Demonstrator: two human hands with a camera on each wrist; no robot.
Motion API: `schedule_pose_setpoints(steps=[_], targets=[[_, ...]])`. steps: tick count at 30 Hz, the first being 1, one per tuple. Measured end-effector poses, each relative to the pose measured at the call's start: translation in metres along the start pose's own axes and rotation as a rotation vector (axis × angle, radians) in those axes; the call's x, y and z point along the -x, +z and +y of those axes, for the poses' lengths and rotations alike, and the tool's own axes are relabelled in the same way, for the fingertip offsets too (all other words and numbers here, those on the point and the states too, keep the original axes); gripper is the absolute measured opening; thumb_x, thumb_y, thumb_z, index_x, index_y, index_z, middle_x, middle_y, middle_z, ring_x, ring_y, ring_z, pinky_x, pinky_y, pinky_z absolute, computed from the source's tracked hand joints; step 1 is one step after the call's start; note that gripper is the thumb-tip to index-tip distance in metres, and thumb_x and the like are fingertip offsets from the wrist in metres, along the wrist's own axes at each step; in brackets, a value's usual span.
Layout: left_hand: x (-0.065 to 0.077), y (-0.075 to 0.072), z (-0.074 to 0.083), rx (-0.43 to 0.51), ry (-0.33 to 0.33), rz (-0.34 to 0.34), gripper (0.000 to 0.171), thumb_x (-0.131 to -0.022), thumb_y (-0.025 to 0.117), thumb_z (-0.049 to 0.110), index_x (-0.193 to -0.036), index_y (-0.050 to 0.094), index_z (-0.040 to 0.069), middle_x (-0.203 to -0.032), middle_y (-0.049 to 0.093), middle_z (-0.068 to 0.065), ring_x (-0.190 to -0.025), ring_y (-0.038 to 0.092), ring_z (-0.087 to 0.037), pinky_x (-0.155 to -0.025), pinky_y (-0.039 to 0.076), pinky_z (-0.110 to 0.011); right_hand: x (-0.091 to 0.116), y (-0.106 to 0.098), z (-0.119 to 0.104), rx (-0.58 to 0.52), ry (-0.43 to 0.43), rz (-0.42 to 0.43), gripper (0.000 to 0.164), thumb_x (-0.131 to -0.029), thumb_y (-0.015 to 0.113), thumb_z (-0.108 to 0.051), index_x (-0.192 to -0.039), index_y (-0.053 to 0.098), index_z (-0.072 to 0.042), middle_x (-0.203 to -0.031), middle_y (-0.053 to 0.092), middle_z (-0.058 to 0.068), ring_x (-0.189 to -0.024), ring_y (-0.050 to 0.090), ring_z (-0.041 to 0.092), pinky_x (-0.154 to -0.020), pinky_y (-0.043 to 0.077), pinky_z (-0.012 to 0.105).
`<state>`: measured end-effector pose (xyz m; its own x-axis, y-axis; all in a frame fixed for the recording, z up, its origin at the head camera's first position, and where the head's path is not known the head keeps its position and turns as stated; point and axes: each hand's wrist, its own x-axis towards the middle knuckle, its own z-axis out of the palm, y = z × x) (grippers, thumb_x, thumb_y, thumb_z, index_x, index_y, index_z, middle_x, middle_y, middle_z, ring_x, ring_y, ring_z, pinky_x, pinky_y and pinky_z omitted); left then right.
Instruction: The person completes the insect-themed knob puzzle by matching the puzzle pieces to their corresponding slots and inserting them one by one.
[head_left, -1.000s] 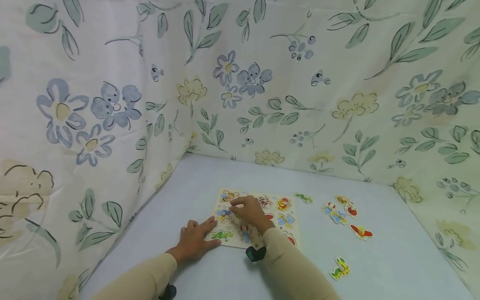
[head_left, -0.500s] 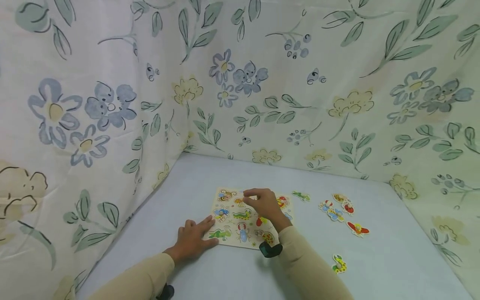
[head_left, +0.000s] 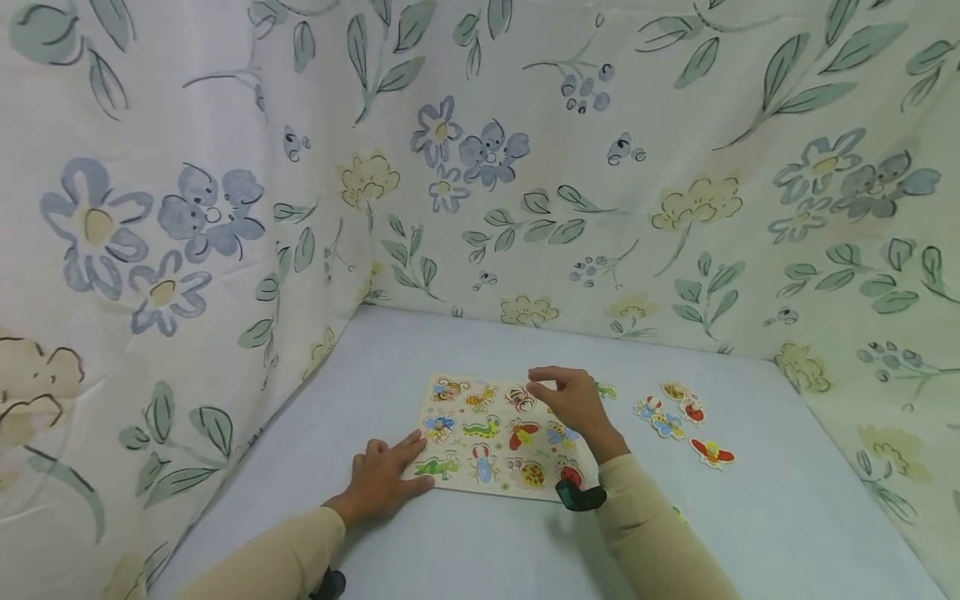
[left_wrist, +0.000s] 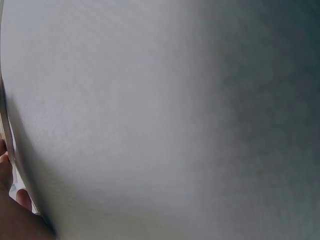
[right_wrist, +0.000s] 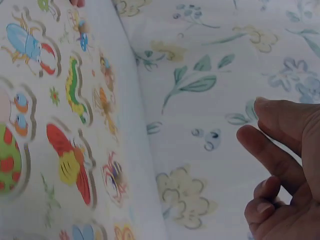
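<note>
A: Status?
B: Insect puzzle board point(head_left: 483, 489) flat on the table point(head_left: 420, 550). 12 pictures by my count, 1 partly behind the right hand point(head_left: 576, 407).
A: Grip?
B: Right: released. Gap between thumb and index, nothing in it per right wrist view. Hand hovers over the board's far right part. Left hand point(head_left: 380, 477) holds nothing either, fingers spread at the board's left edge.
A: Done?
B: About 5 of 12 seated, my read: top row incl. spider piece point(right_wrist: 115, 177), plus blue fly piece point(head_left: 440, 427). Seem to have knobs; blurry, not certain.
A: Left?
B: 7 loose, all right of the board. 4 bunched: snail piece point(head_left: 677, 391), ladybug piece point(head_left: 693, 410), beetle piece point(head_left: 648, 407), blue-winged piece point(head_left: 667, 425). Red-winged piece point(head_left: 712, 452) near them. Green piece point(head_left: 606, 390) part-hidden behind the hand. Last, a green-yellow piece point(head_left: 679, 515), mostly behind the right sleeve point(head_left: 656, 525).
A: Slots?
B: Caterpillar recess point(right_wrist: 75, 92) and red moth recess point(right_wrist: 70, 165) look unfilled.
</note>
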<state>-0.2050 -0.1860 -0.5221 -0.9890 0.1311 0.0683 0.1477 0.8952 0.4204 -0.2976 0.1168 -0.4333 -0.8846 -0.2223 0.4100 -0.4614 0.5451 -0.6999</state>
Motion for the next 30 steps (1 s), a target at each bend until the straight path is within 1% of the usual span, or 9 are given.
schedule_pose_setpoints(steps=[2, 6, 11, 12, 15, 19, 22, 26, 30], targets=[[0.0, 0.0, 0.0, 0.004, 0.0, 0.002, 0.073, -0.066, 0.055, 0.065, -0.129, 0.041, 0.029, -0.135, 0.029, 0.018, -0.085, 0.031, -0.017, -0.066, 0.022, -0.034, 0.002, -0.006, 0.014, -0.009, 0.001, 0.004, 0.024, -0.077, 0.064, -0.034, -0.096, 0.068, -0.019, -0.094, 0.063, -0.004, -0.074, 0.047, 0.019, -0.058, 0.038, 0.036], [0.001, 0.0, 0.001, 0.007, -0.003, 0.005, 0.073, -0.066, 0.055, 0.065, -0.129, 0.042, 0.029, -0.135, 0.029, 0.018, -0.087, 0.031, -0.017, -0.067, 0.022, -0.034, 0.008, -0.015, 0.051, -0.016, -0.001, 0.02, 0.026, -0.079, 0.061, -0.038, -0.099, 0.067, -0.023, -0.098, 0.061, -0.004, -0.078, 0.044, 0.017, -0.056, 0.036, 0.037], [0.0, 0.001, 0.0, -0.001, -0.005, 0.006, 0.074, -0.067, 0.054, 0.065, -0.129, 0.041, 0.03, -0.135, 0.028, 0.018, -0.088, 0.031, -0.017, -0.067, 0.022, -0.034, 0.027, -0.043, 0.033, -0.046, 0.048, 0.026, 0.025, -0.079, 0.062, -0.037, -0.097, 0.068, -0.02, -0.103, 0.061, -0.002, -0.084, 0.045, 0.021, -0.066, 0.037, 0.035], [0.0, 0.001, 0.0, 0.0, -0.007, 0.005, 0.074, -0.066, 0.054, 0.066, -0.129, 0.041, 0.03, -0.135, 0.028, 0.018, -0.088, 0.031, -0.017, -0.067, 0.022, -0.034, 0.033, -0.052, 0.016, -0.016, 0.083, 0.03, 0.025, -0.078, 0.062, -0.038, -0.095, 0.068, -0.021, -0.102, 0.061, -0.002, -0.084, 0.045, 0.022, -0.065, 0.037, 0.035], [0.0, 0.003, 0.0, -0.005, -0.014, -0.001, 0.074, -0.066, 0.053, 0.067, -0.13, 0.04, 0.031, -0.135, 0.027, 0.02, -0.089, 0.03, -0.017, -0.067, 0.022, -0.034, 0.045, -0.064, 0.015, 0.002, 0.142, 0.021, 0.029, -0.076, 0.061, -0.042, -0.097, 0.067, -0.024, -0.093, 0.06, -0.003, -0.08, 0.044, 0.02, -0.06, 0.038, 0.031], [-0.001, 0.005, 0.001, -0.001, -0.013, -0.007, 0.074, -0.066, 0.053, 0.067, -0.13, 0.04, 0.03, -0.135, 0.028, 0.019, -0.088, 0.03, -0.017, -0.067, 0.022, -0.033, 0.06, -0.078, 0.018, 0.034, 0.193, 0.035, 0.028, -0.075, 0.062, -0.046, -0.097, 0.066, -0.029, -0.068, 0.044, 0.006, -0.063, 0.038, 0.02, -0.046, 0.032, 0.029], [-0.001, 0.003, 0.002, -0.001, -0.005, -0.006, 0.073, -0.067, 0.054, 0.065, -0.13, 0.041, 0.029, -0.136, 0.028, 0.018, -0.087, 0.03, -0.017, -0.067, 0.022, -0.033, 0.07, -0.088, 0.025, 0.03, 0.201, 0.04, 0.027, -0.075, 0.062, -0.045, -0.097, 0.066, -0.029, -0.063, 0.04, 0.008, -0.058, 0.036, 0.021, -0.044, 0.031, 0.029], [-0.001, 0.001, 0.004, 0.0, 0.008, -0.001, 0.072, -0.068, 0.054, 0.064, -0.13, 0.041, 0.028, -0.136, 0.029, 0.017, -0.088, 0.031, -0.018, -0.067, 0.022, -0.033, 0.083, -0.102, 0.037, 0.024, 0.222, 0.023, 0.028, -0.075, 0.063, -0.043, -0.098, 0.066, -0.027, -0.072, 0.048, 0.003, -0.06, 0.036, 0.02, -0.046, 0.031, 0.029], [0.0, -0.001, 0.004, -0.002, 0.001, 0.011, 0.072, -0.068, 0.056, 0.062, -0.13, 0.041, 0.028, -0.136, 0.029, 0.016, -0.088, 0.031, -0.019, -0.067, 0.022, -0.034, 0.095, -0.112, 0.05, 0.0, 0.241, 0.0, 0.027, -0.075, 0.063, -0.041, -0.098, 0.066, -0.027, -0.061, 0.039, 0.003, -0.054, 0.032, 0.018, -0.044, 0.029, 0.028]])
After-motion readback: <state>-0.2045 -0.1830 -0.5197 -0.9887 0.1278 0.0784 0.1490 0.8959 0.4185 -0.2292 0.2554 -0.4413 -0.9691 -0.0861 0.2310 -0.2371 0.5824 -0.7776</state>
